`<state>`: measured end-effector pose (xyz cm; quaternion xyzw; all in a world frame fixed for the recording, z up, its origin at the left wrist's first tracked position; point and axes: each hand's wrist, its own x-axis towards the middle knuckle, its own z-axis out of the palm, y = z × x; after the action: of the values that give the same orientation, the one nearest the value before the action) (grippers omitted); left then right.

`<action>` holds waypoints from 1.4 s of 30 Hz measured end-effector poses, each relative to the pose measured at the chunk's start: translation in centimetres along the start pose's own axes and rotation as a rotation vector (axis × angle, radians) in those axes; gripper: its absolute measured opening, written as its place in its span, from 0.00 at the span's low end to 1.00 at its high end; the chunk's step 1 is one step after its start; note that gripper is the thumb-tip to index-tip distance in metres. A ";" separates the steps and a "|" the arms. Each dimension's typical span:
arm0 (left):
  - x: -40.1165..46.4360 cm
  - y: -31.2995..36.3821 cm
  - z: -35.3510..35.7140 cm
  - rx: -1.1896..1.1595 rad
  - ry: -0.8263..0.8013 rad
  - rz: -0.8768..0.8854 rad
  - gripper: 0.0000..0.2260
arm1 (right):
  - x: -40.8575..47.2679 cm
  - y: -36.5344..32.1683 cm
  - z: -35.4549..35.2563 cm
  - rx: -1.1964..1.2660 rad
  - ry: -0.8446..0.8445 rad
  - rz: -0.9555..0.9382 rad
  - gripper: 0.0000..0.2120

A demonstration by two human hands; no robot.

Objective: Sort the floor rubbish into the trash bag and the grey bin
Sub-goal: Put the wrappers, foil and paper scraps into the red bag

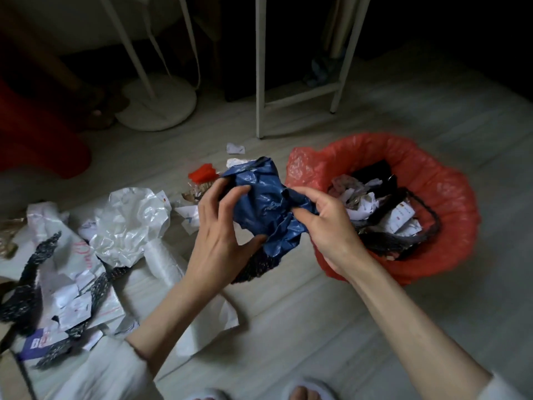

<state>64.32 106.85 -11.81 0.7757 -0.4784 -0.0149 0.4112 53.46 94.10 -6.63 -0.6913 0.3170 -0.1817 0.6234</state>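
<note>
Blue plastic wrapper (264, 203) crumpled between both hands.

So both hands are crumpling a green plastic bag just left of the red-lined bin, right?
Not green: the head view shows the crumpled plastic bag is dark blue. The rest holds: the left hand and right hand both grip it, just left of the red-lined bin.

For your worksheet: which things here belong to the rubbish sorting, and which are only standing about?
Job: crumpled blue plastic gripped by left hand and right hand; red trash bag; white plastic sheet; paper scraps.
Standing about: white round stand base; white frame legs.
</note>
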 end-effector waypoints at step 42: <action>3.2 5.5 10.1 0.329 -0.376 0.545 0.16 | 1.8 6.8 -13.0 -1.149 -0.220 0.166 0.27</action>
<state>57.83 97.04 -13.69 0.6593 -0.7307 0.0298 0.1748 44.91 83.02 -11.45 -0.9057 0.3513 0.1414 0.1905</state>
